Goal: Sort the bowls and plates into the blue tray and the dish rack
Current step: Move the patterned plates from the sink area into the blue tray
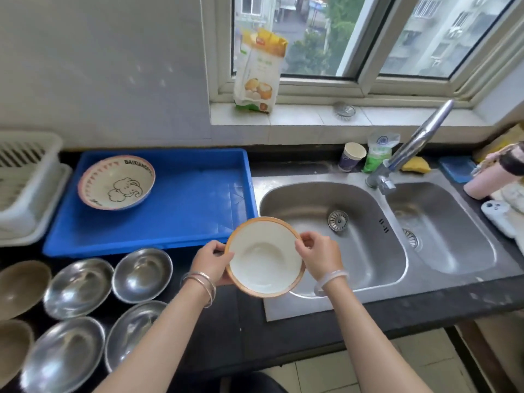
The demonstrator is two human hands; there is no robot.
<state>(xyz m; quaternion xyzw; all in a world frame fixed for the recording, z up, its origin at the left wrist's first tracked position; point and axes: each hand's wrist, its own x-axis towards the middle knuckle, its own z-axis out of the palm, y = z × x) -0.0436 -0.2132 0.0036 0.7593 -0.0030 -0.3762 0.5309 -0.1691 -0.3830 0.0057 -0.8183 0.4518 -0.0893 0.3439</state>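
I hold a white bowl with an orange rim in both hands, above the counter's front edge between the blue tray and the sink. My left hand grips its left rim, my right hand its right rim. The blue tray lies behind, with a patterned bowl bearing an elephant drawing in its left part. A white dish rack stands at the far left. Several steel bowls and two brown bowls sit on the dark counter at lower left.
A double steel sink with a tap fills the right side. A paper cup, a green bag, a sponge and a pink bottle stand around it. A flour bag leans on the windowsill.
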